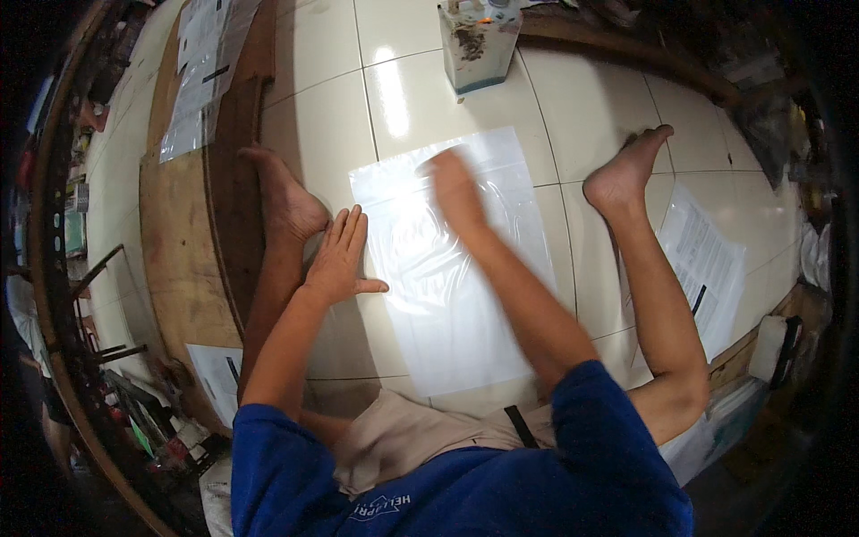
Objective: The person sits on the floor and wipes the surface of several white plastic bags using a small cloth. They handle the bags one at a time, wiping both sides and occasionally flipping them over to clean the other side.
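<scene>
I sit on the tiled floor point(429, 98) with my legs spread, and a clear plastic bag point(452, 268) lies flat on the tiles between them. My left hand point(340, 259) rests palm down at the bag's left edge, fingers straight and close together, thumb stuck out to the right so its tip touches the plastic. It grips nothing; it only presses flat. My right hand point(456, 192) is on top of the bag, near its upper half, but it is blurred, so I cannot tell how far its fingers are spread or whether they pinch the plastic. My left foot point(282, 192) lies just beside the left hand, against a wooden board point(183, 259). My right foot point(626, 170) sits just off the bag's upper right corner. Beyond the bag, near the top, stands a white plastic can point(479, 45). A printed sheet in a clear sleeve point(707, 264) lies to the right of my right leg, and another sleeve point(201, 72) lies on the board at far left.
</scene>
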A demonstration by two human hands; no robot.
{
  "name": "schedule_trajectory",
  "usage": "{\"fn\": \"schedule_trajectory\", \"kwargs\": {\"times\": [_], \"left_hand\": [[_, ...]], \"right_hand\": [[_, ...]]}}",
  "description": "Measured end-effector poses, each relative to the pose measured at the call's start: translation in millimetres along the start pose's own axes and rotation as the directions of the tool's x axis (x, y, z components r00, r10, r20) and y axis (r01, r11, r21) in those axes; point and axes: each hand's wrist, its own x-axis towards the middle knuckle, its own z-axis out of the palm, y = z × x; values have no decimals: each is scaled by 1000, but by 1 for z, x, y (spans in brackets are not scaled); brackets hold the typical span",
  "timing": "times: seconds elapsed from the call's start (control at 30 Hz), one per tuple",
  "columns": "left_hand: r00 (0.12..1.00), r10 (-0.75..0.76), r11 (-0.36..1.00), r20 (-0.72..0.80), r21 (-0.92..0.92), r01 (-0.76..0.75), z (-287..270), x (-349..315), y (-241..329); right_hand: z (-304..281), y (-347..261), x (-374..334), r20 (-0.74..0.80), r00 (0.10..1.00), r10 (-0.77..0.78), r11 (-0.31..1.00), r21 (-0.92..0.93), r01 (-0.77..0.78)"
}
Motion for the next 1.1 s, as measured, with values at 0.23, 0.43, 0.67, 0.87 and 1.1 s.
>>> {"fn": "schedule_trajectory", "kwargs": {"times": [0.23,0.43,0.67,0.87,1.1], "left_hand": [[1000,-30,1000,-1,-4,30,-4,-4,5],[998,-47,998,51,51,44,-12,-2,4],[998,45,998,41,40,-46,-4,5,3],[999,44,999,26,7,-44,-4,-4,-5],[999,48,999,16,13,-48,-6,-1,-6]], "right_hand": [[3,24,-40,72,996,54,998,-22,-53],[-105,67,18,32,986,162,957,-250,-149],[23,-68,-28,379,914,-144,982,-58,179],[-48,20,-26,106,993,-58,989,-130,71],[-110,48,18,161,982,101,972,-225,-63]]}}
